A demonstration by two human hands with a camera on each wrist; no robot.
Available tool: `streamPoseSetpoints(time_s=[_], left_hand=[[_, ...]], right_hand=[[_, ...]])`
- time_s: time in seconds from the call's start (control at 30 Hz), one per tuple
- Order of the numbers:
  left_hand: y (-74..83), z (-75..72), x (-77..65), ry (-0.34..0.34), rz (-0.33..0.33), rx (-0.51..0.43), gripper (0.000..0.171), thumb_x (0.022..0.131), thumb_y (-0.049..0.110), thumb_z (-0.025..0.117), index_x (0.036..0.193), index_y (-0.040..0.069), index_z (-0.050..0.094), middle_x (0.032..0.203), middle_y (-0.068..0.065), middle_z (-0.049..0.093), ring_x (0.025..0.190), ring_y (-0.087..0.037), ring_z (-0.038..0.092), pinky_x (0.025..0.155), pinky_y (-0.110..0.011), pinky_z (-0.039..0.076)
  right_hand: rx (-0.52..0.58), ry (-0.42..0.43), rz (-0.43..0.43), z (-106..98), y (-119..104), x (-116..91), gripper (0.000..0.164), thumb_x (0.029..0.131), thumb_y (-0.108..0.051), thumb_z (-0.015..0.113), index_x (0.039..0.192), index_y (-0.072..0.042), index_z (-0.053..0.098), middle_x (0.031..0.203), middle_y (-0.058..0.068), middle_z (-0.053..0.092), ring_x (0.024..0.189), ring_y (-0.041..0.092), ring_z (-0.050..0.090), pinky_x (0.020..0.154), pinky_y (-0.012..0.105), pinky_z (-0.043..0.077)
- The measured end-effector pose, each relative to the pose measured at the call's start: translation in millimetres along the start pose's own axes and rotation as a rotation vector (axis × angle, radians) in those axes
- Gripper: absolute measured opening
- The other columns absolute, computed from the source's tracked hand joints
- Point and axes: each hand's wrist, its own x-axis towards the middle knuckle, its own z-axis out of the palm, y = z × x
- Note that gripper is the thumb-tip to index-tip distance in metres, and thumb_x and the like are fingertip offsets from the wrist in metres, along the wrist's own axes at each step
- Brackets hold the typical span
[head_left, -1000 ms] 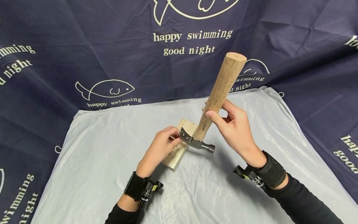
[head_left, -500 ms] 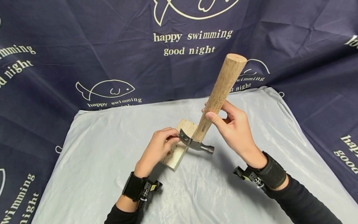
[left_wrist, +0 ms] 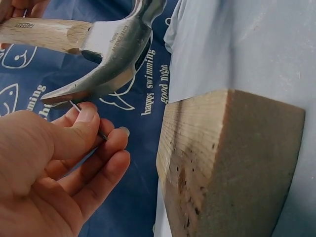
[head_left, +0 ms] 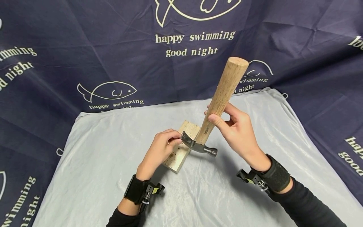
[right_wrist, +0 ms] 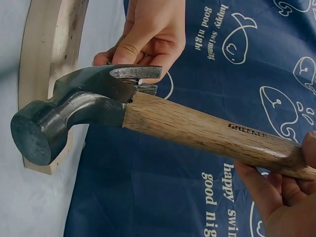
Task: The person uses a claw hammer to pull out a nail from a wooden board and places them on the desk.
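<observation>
My right hand (head_left: 236,134) grips the wooden handle of a claw hammer (head_left: 222,91) between thumb and fingers. The handle slants upward and the steel head is at the bottom, above a wooden block (head_left: 177,159). My left hand (head_left: 158,149) pinches a thin nail (left_wrist: 75,106) at the hammer's claw. In the right wrist view the nail's head (right_wrist: 140,82) shows in the claw's slot. The left wrist view has the nail's other end poking past the fingers, apart from the block. Small dark holes mark the block's face.
A pale, shiny cloth (head_left: 113,176) covers the table under the block. Dark blue fabric (head_left: 181,72) with white fish and lettering hangs behind it and at both sides. Each wrist wears a black strap (head_left: 137,189) with a small camera.
My left hand has shifted slightly left, and the claw has moved a little left and down. The handle's top end has dipped slightly. The block stays put.
</observation>
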Motion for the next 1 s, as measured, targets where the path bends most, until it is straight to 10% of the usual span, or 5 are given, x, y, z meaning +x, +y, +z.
streamPoseSetpoints(time_s=[1.0], left_hand=[[-5.7,-12.2,-2.8,0.058,0.014,-0.012,0.009,0.087,0.018,0.067,0.094,0.022,0.071,0.092,0.014,0.067,0.083,-0.001,0.062,0.075,-0.023,0.052]], right_hand=[[-0.041,0.006,0.012,-8,5,-4,0.025,0.087,-0.010,0.067,0.111,-0.015,0.066,0.099,0.002,0.070,0.085,0.012,0.069,0.062,0.026,0.057]])
